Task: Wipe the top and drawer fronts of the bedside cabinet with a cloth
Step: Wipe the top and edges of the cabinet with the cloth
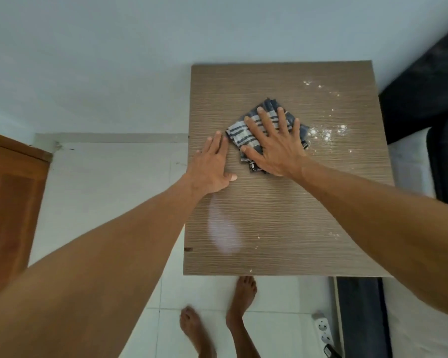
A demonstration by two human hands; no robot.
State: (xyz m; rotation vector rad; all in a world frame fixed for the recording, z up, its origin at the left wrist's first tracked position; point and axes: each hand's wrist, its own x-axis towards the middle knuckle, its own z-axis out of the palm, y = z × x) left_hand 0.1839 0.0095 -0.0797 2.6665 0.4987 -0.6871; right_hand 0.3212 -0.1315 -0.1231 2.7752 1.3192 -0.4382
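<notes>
I look straight down on the brown wood-grain top of the bedside cabinet (pixel 282 228). A folded blue and white striped cloth (pixel 239 135) lies near its middle. My right hand (pixel 274 143) presses flat on the cloth with fingers spread. My left hand (pixel 212 166) rests flat on the bare top by the left edge, just left of the cloth, holding nothing. White powdery specks (pixel 326 133) lie right of the cloth and toward the back right. The drawer fronts are hidden below the top.
A bed with dark bedding (pixel 424 94) stands tight against the cabinet's right side. A wooden door (pixel 11 192) is at the left. A white power strip (pixel 323 329) lies on the tiled floor by my bare feet (pixel 241 298). The wall is behind the cabinet.
</notes>
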